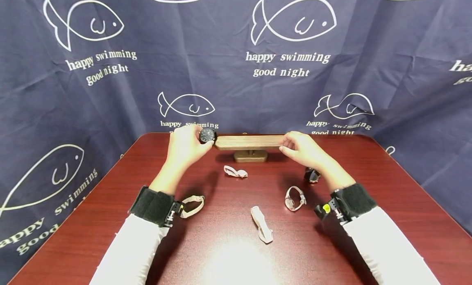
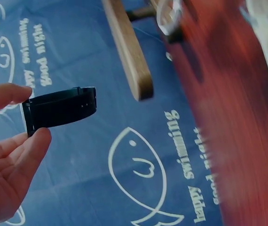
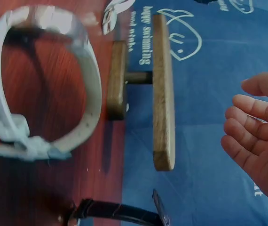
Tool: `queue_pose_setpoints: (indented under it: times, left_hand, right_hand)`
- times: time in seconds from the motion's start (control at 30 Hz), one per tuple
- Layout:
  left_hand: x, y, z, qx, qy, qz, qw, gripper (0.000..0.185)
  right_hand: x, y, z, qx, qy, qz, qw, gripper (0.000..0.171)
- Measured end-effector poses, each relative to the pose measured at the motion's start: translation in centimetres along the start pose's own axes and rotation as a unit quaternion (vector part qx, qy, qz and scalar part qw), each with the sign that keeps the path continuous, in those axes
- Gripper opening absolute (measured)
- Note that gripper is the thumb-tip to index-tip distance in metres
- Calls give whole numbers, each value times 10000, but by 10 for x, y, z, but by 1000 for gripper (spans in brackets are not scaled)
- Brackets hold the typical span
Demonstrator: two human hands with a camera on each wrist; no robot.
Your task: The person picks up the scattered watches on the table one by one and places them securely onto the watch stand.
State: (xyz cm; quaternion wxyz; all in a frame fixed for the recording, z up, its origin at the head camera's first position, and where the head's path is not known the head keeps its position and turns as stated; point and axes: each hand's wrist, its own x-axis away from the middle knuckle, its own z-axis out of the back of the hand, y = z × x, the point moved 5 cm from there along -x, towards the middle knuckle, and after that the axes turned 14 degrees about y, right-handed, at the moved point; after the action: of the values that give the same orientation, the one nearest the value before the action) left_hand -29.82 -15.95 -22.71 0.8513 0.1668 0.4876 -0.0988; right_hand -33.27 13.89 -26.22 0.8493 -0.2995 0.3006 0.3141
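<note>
Printed cloth (image 1: 221,39) is hanging.
Our left hand (image 1: 184,147) is pinching a watch (image 2: 61,109), head view alone showing its dial (image 1: 207,135); right hand (image 3: 261,132) is curving, empty.

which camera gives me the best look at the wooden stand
Right wrist: it shows the whole stand, with bar, post and base uncovered. The head view shows the bar and base from the front, but little post. The left wrist view cuts off the bar and shows the base only partly.
</note>
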Motion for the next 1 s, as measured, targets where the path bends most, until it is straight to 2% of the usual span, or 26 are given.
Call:
queue_pose_setpoints:
  times: [0.27,0.53,0.77,0.9,1.0]
  left_hand:
    - [-15,-20,-12,-111,-246,436,9987,30]
    - [-29,-33,-29,-187,-501,675,9963,25]
    - [-25,-40,-42,-339,-824,924,9917,33]
    - [-20,-44,-47,-344,-937,978,9902,40]
    - [-17,-47,-52,-272,-1055,1122,9877,42]
  right_hand:
    - [-26,15,-5,668,-424,392,9961,13]
    - [-46,28,-26,1159,-1392,403,9826,31]
    - [-49,29,-44,1693,-1836,462,9672,38]
    - [-50,30,-51,2022,-1865,433,9604,35]
    - [-51,31,-54,2138,-1789,590,9585,31]
